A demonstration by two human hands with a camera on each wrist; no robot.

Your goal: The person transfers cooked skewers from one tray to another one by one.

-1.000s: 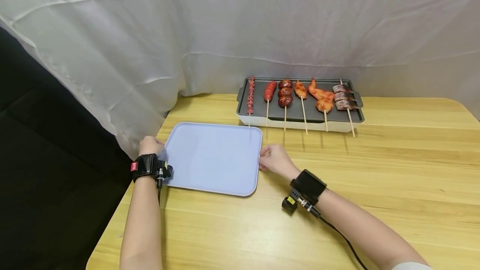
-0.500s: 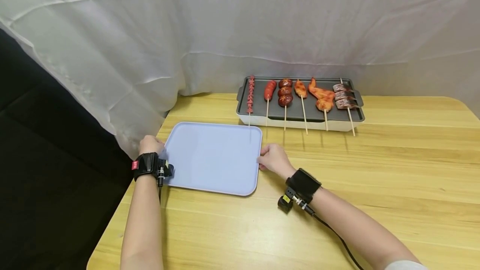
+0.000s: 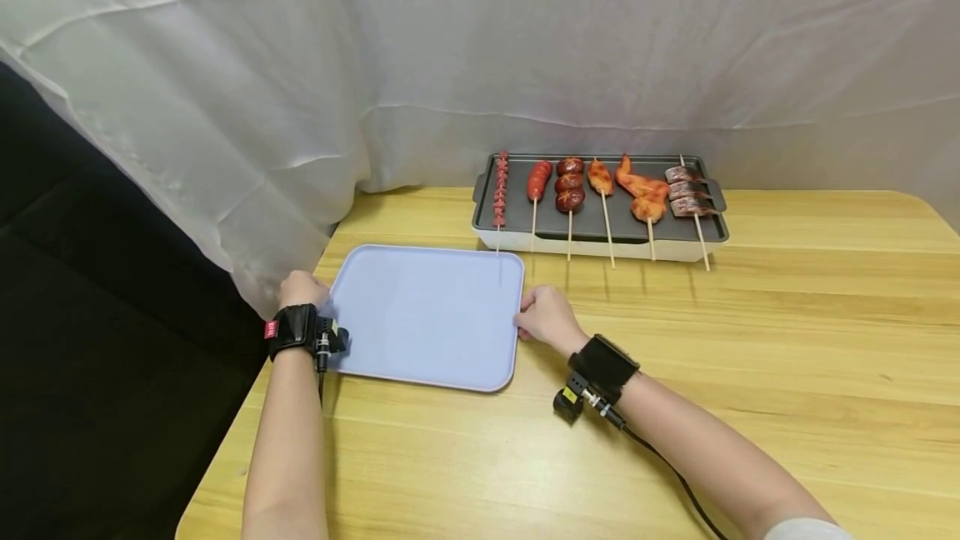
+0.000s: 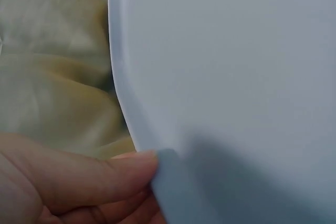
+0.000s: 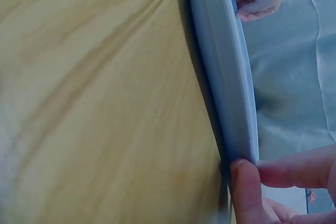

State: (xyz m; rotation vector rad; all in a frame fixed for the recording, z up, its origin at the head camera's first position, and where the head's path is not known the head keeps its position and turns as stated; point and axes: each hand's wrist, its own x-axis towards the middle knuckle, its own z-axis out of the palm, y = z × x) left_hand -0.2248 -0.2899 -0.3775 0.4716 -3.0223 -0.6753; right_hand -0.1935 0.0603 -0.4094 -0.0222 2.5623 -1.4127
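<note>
A light blue tray (image 3: pixel 427 315) lies flat on the wooden table (image 3: pixel 787 332). My left hand (image 3: pixel 302 288) holds its left rim; the left wrist view shows the thumb (image 4: pixel 84 177) laid against the tray's edge (image 4: pixel 126 103). My right hand (image 3: pixel 542 315) pinches the right rim. In the right wrist view its thumb (image 5: pixel 245 192) sits under the tray's rim (image 5: pixel 223 61) and a finger on top. The tray holds nothing.
A dark grill pan (image 3: pixel 480 190) on a white base stands behind the tray with several skewers (image 3: pixel 570 186) of sausage, meat and chicken, their sticks pointing toward me. A white curtain (image 3: pixel 225 107) hangs behind and left, brushing the table's left corner.
My right forearm has slid slightly left toward the tray. Both hands keep their hold and the tray has not moved.
</note>
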